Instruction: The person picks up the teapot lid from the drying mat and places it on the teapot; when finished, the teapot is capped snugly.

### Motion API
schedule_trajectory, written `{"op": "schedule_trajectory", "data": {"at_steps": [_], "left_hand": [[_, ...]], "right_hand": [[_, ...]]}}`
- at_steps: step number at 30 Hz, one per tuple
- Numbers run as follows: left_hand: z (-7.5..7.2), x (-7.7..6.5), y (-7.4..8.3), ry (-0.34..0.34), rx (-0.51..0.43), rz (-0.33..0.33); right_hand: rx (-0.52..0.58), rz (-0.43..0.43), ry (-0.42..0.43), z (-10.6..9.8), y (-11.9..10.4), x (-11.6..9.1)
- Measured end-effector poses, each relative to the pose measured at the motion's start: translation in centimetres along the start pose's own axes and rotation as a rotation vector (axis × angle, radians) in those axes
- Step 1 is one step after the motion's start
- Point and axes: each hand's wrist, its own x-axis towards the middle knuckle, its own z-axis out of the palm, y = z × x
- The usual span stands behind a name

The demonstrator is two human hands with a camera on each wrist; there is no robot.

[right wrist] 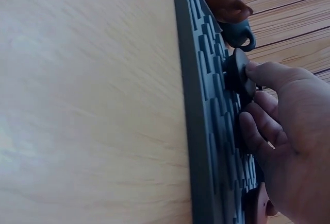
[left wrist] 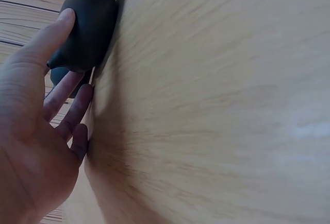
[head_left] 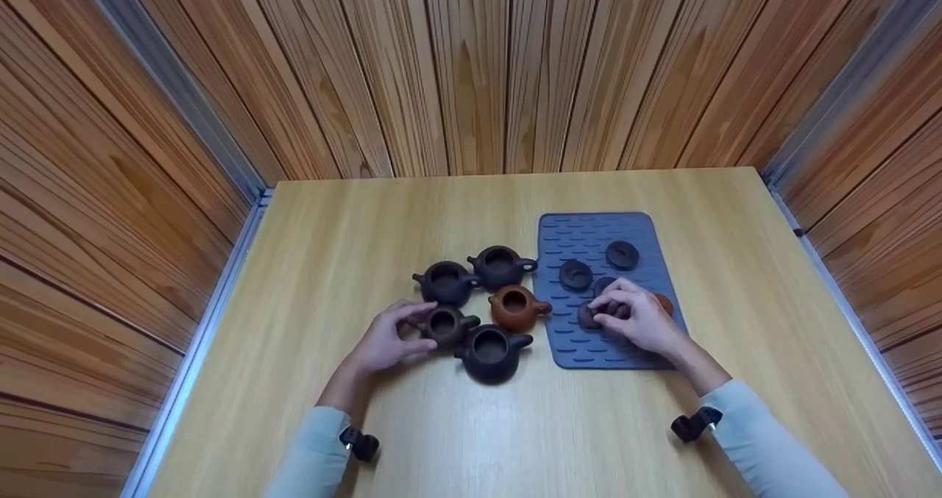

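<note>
In the head view, my left hand (head_left: 390, 340) is at a small dark teapot (head_left: 444, 324) without a lid, thumb on the near side and fingers on the far side. The left wrist view shows the thumb on the dark round body of this teapot (left wrist: 90, 26), beside its spout. My right hand (head_left: 639, 318) pinches a dark teapot lid (head_left: 587, 317) over the grey ridged mat (head_left: 570, 354). In the right wrist view the thumb presses the rim of that lid (right wrist: 238, 74); its underside sits close to the mat.
Other lidless teapots stand close together: a reddish-brown one (head_left: 519, 320), a large dark one (head_left: 491, 369), and dark ones behind (head_left: 445, 292) (head_left: 500, 259). On the mat lie dark lids (head_left: 622, 255) (head_left: 575, 285) and a reddish-brown lid (head_left: 664, 304), partly hidden by the right hand.
</note>
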Motion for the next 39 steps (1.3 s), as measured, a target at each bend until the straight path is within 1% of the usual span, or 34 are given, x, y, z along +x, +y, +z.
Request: {"op": "schedule_trajectory", "data": {"at_steps": [7, 16, 18, 23, 25, 29, 34, 39], "left_hand": [[0.0, 0.2, 0.1, -0.009, -0.033, -0.027], [-0.4, 0.1, -0.1, -0.023, -0.057, -0.033], [-0.4, 0.1, -0.1, -0.021, -0.063, -0.037], [-0.4, 0.0, -0.2, -0.022, -0.076, -0.047], [-0.4, 0.0, -0.2, -0.026, -0.075, -0.051], [-0.3, 0.0, -0.2, -0.028, -0.066, -0.055], [-0.3, 0.2, -0.1, -0.019, -0.048, -0.044], [-0.4, 0.5, 0.0, -0.023, -0.035, -0.041]], "right_hand": [[0.030, -0.034, 0.022, -0.4, -0.7, 0.4], [0.087, -0.080, 0.067, 0.3, -1.6, 1.6], [0.095, -0.085, 0.065, 0.5, -1.8, 2.0], [0.107, -0.058, 0.038, 0.7, -2.6, 2.6], [0.112, -0.059, 0.031, 0.8, -2.9, 2.8], [0.123, -0.076, 0.025, 0.9, -3.5, 3.4], [0.132, -0.085, 0.018, 0.9, -4.5, 4.3], [0.133, -0.126, 0.009, 1.3, -5.7, 5.1]]}}
